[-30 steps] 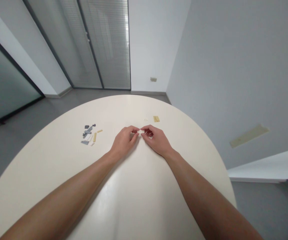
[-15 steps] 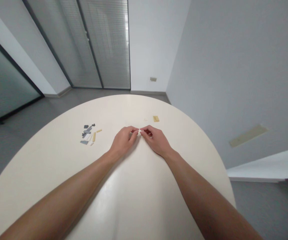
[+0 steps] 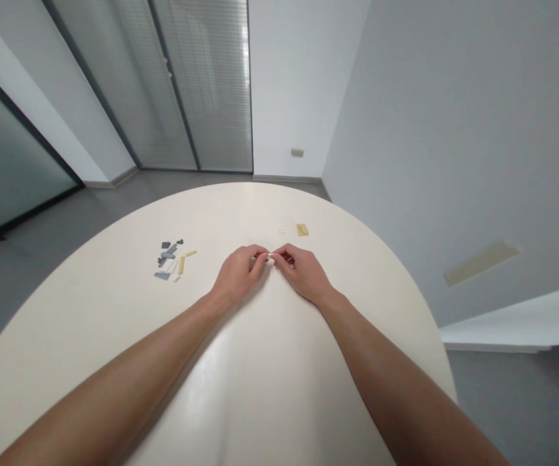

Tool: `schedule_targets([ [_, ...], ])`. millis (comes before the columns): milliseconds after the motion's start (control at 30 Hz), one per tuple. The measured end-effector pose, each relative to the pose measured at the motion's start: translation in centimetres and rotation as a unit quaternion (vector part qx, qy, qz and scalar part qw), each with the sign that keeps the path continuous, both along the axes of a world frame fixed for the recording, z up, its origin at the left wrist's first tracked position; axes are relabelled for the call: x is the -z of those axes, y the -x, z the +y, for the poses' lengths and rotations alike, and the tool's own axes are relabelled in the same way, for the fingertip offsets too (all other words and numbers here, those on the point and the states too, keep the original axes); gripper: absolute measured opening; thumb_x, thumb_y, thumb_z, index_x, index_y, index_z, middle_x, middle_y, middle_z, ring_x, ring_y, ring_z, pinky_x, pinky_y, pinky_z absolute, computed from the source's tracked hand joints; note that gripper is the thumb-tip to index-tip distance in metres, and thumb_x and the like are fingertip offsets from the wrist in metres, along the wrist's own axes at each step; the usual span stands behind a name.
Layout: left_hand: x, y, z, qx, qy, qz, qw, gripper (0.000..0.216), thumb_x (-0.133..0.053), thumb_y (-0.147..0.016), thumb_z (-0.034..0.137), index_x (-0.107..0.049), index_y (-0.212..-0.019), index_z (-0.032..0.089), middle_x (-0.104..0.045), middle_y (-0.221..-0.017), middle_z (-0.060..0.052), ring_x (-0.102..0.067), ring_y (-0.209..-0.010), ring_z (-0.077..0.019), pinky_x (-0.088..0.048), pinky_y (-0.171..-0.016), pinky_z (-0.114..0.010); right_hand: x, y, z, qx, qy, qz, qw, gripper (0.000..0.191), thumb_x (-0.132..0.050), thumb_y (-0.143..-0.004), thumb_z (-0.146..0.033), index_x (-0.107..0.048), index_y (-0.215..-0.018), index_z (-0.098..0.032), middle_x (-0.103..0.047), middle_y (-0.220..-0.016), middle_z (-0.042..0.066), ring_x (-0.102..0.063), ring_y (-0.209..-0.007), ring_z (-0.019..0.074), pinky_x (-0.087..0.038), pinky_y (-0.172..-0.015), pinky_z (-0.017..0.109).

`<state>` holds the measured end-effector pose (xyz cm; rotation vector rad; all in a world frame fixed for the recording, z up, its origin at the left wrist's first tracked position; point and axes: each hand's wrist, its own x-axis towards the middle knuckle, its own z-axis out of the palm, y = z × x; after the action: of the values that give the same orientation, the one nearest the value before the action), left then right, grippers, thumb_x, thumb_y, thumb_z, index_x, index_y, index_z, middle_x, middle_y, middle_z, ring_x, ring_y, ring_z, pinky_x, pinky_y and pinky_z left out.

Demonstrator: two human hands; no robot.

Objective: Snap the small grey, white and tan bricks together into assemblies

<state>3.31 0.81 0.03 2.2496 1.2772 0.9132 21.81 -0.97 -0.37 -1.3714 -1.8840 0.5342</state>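
My left hand (image 3: 237, 274) and my right hand (image 3: 303, 274) meet above the middle of the table, fingertips pinched together on a tiny white plastic brick (image 3: 270, 256). Most of that brick is hidden by my fingers. To the left lies a loose group of small grey and tan plastic bricks (image 3: 168, 260), apart from both hands. Beyond my right hand are a flat tan plate (image 3: 301, 230) and a tiny white piece (image 3: 281, 231), neither touched.
The pieces lie on a large round cream table (image 3: 114, 330) with a glossy top, its far edge curving beyond them. Grey floor surrounds it. Glass partitions with blinds stand ahead and left, and a pale wall rises on the right.
My hands have drawn slightly closer together around the white brick. The loose pieces stay in place on the table, with only a slight shift of the whole view.
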Motion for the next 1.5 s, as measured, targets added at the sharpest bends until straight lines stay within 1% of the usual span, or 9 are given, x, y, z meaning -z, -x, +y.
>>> schedule_targets([
  [200, 0.16, 0.08, 0.0, 0.002, 0.005, -0.008, 1.0, 0.021, -0.049, -0.098, 0.028, -0.069, -0.102, 0.021, -0.075, -0.102, -0.006, -0.067, -0.095, -0.0222, -0.05, -0.088, -0.038, 0.08, 0.0, 0.07, -0.011, -0.005, 0.008, 1.0, 0.021, -0.055, -0.1, -0.036, -0.069, -0.099, -0.021, -0.075, -0.089, 0.004, -0.067, -0.08, 0.0171, -0.047, -0.074, 0.029],
  [300, 0.21, 0.1, -0.07, 0.003, 0.012, -0.017, 1.0, 0.019, -0.052, -0.096, 0.028, -0.067, -0.106, 0.022, -0.075, -0.103, -0.005, -0.068, -0.092, -0.0208, -0.051, -0.085, -0.036, 0.05, 0.0, 0.05, -0.013, -0.003, 0.017, 1.0, 0.021, -0.055, -0.1, -0.037, -0.069, -0.102, -0.022, -0.075, -0.09, 0.004, -0.068, -0.081, 0.0171, -0.047, -0.074, 0.029],
  [533, 0.25, 0.16, -0.11, 0.001, 0.017, -0.026, 1.0, 0.019, -0.054, -0.096, 0.03, -0.066, -0.109, 0.022, -0.074, -0.098, -0.004, -0.067, -0.085, -0.0187, -0.051, -0.078, -0.032, 0.04, 0.0, 0.0, -0.02, -0.006, 0.023, 1.0, 0.02, -0.054, -0.1, -0.036, -0.068, -0.105, -0.023, -0.075, -0.092, 0.003, -0.067, -0.082, 0.0168, -0.046, -0.074, 0.029],
  [733, 0.4, 0.17, -0.11, 0.001, 0.021, -0.019, 1.0, 0.02, -0.053, -0.096, 0.032, -0.066, -0.108, 0.023, -0.074, -0.1, -0.004, -0.067, -0.082, -0.0179, -0.05, -0.075, -0.031, 0.09, 0.01, -0.03, -0.022, 0.0, 0.04, 0.999, 0.016, -0.056, -0.099, -0.033, -0.064, -0.11, -0.024, -0.073, -0.089, 0.001, -0.066, -0.081, 0.0161, -0.045, -0.072, 0.028],
  [867, 0.39, 0.11, -0.12, 0.0, 0.014, -0.019, 1.0, 0.02, -0.053, -0.097, 0.033, -0.066, -0.108, 0.023, -0.074, -0.099, -0.003, -0.067, -0.083, -0.0181, -0.049, -0.075, -0.03, 0.16, -0.01, 0.01, -0.02, -0.001, 0.05, 0.999, 0.016, -0.056, -0.098, -0.03, -0.062, -0.112, -0.025, -0.072, -0.088, 0.001, -0.066, -0.08, 0.0158, -0.045, -0.071, 0.028],
  [1133, 0.38, 0.06, -0.14, 0.002, 0.028, -0.03, 0.999, 0.02, -0.053, -0.097, 0.034, -0.067, -0.105, 0.022, -0.075, -0.098, -0.003, -0.066, -0.08, -0.0172, -0.047, -0.072, -0.029, 0.3, -0.01, 0.14, -0.028, -0.01, 0.053, 0.998, 0.014, -0.055, -0.098, -0.028, -0.062, -0.11, -0.024, -0.072, -0.093, 0.002, -0.066, -0.084, 0.0162, -0.047, -0.075, 0.028],
  [1500, 0.4, 0.02, -0.07, 0.001, 0.03, -0.027, 0.999, 0.021, -0.052, -0.097, 0.035, -0.068, -0.102, 0.022, -0.075, -0.096, -0.004, -0.066, -0.08, -0.0182, -0.048, -0.073, -0.031, 0.45, 0.01, 0.17, -0.031, -0.02, 0.064, 0.997, 0.01, -0.056, -0.096, -0.026, -0.062, -0.104, -0.024, -0.071, -0.091, 0.0, -0.065, -0.083, 0.0156, -0.047, -0.076, 0.029],
])
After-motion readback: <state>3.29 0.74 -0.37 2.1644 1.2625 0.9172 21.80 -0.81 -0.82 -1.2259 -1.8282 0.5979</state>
